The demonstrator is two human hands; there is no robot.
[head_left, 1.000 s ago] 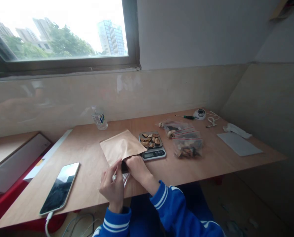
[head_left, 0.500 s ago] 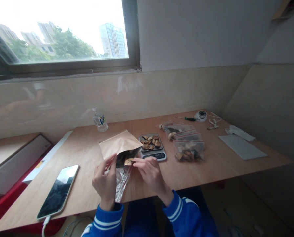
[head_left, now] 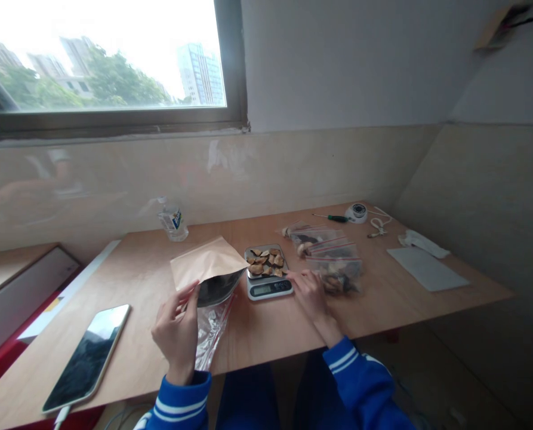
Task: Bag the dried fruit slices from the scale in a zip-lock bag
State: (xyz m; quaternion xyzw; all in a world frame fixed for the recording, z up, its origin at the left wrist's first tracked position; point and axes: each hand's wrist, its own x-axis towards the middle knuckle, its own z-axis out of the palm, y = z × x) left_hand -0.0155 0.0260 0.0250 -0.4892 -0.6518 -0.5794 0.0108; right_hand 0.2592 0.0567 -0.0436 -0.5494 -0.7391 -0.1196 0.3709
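1. Since the earlier frame half a second ago, the right hand [head_left: 310, 294] has moved from the mouth of the flat brown paper bag with a dark lining [head_left: 210, 263] to the right edge of the small white-and-grey digital scale [head_left: 270, 291].
2. The brown bag is left of the frame's centre, tilted above the wooden desk [head_left: 145, 263], its dark mouth gaping toward the lower right. It should be light and bendable, fairly crisp but easily creased; a pinch on the mouth's rim looks the surest hold.
3. The brown-and-cream dried slices [head_left: 266, 261] lie on the scale's tray, near the centre. They are probably light, stiff and a little brittle, best taken singly by their edges.
4. The left hand [head_left: 176, 328], lower left of centre, has thumb and fingers closed on the bag's rim, above a crumpled clear plastic bag [head_left: 212, 331].
5. The right hand's fingers are bunched nearly together beside the tray (whether they grip a slice, I cannot tell).
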